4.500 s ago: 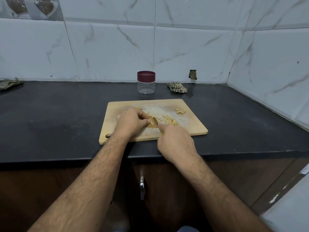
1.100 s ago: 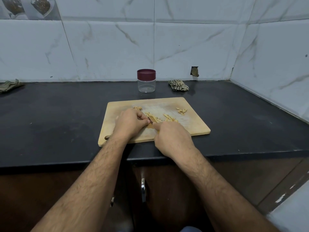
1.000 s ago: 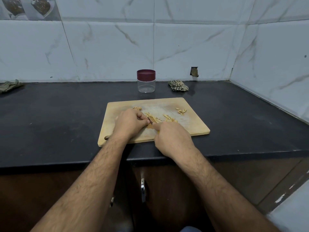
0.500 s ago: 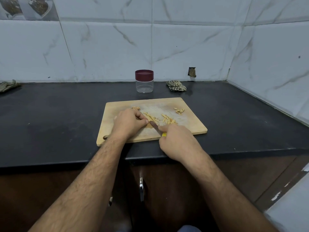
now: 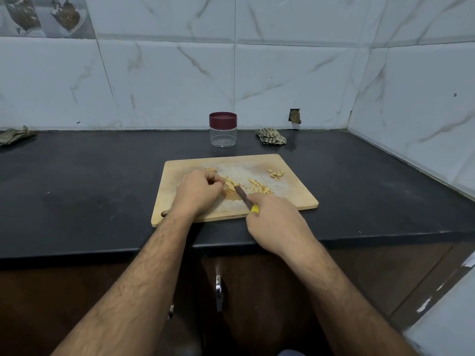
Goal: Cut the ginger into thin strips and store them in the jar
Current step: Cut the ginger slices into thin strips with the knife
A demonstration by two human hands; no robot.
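With the knife (image 5: 243, 197) now drawn back in the right hand (image 5: 276, 222), the left hand (image 5: 198, 192) pins the ginger (image 5: 229, 184), so slicing continues.

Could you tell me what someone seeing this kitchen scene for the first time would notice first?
Two bare hands working over the wooden cutting board at the counter's front edge: the right hand grips a yellow-handled knife, and the left hand holds down the ginger beside it. Pale ginger strips lie scattered on the board. Behind it, by the tiled wall, stands a clear jar with its maroon lid on.
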